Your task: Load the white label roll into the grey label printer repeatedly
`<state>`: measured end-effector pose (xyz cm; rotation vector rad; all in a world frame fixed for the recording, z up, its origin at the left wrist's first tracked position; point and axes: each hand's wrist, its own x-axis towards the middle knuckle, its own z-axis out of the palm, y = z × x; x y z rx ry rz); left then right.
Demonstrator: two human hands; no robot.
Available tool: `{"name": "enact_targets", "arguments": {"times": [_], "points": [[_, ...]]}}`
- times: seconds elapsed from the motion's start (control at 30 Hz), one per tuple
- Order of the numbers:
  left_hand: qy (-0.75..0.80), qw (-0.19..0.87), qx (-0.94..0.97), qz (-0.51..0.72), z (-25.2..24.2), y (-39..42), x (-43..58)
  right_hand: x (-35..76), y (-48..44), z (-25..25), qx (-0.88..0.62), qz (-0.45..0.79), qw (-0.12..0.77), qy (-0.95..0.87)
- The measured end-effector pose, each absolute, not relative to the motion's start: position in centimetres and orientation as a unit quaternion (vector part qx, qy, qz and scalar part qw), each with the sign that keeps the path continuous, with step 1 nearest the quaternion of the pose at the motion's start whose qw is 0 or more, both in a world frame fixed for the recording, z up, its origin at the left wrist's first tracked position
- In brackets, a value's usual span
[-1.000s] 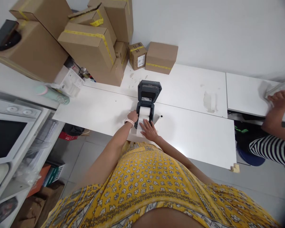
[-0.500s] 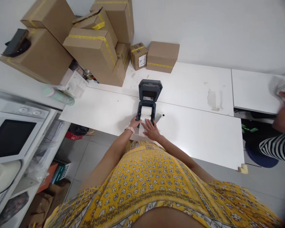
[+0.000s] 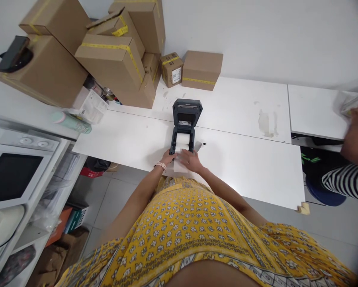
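A dark label printer (image 3: 186,119) stands with its lid up on the white table (image 3: 244,159), a white paper roll (image 3: 182,140) lying in its bay. A strip of white paper (image 3: 179,164) runs out of it toward the table's front edge. My left hand (image 3: 168,158), with a light band on the wrist, rests against the printer's front left corner, fingers curled at the strip's edge. My right hand (image 3: 189,160) lies on the paper strip with its fingers stretched out and slightly blurred.
Stacked cardboard boxes (image 3: 113,59) with yellow tape fill the table's back left; two small boxes (image 3: 201,69) sit by the wall. A shelf unit with a screen (image 3: 11,175) stands at left. Another person's arm (image 3: 353,135) in a striped sleeve works at the right table.
Both my hands have slid back from the printer toward the table's front edge along the paper strip. The other person's hand at right has shifted on its table.
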<state>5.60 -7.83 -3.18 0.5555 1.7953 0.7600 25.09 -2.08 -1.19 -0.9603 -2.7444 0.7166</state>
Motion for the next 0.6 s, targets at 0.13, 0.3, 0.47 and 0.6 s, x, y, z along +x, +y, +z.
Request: {"name": "enact_targets", "arguments": {"times": [0.13,0.3,0.47,0.6], "points": [[0.752,0.549,0.23,0.282,-2.6,-8.1,5.2,23.5,6.7,3.6,-0.453,0.23,0.341,-0.791],[0.739,0.559,0.241,0.29,-1.7,-8.6,5.2,19.5,17.8,8.5,-0.394,0.313,0.423,-0.753],[0.715,0.584,0.222,0.315,-1.3,-10.7,5.2,19.8,15.3,9.8,-0.391,0.378,0.396,-0.74],[0.782,0.509,0.162,0.322,-0.6,-11.4,4.2,22.6,7.1,8.0,-0.4,0.342,0.334,-0.782]]}}
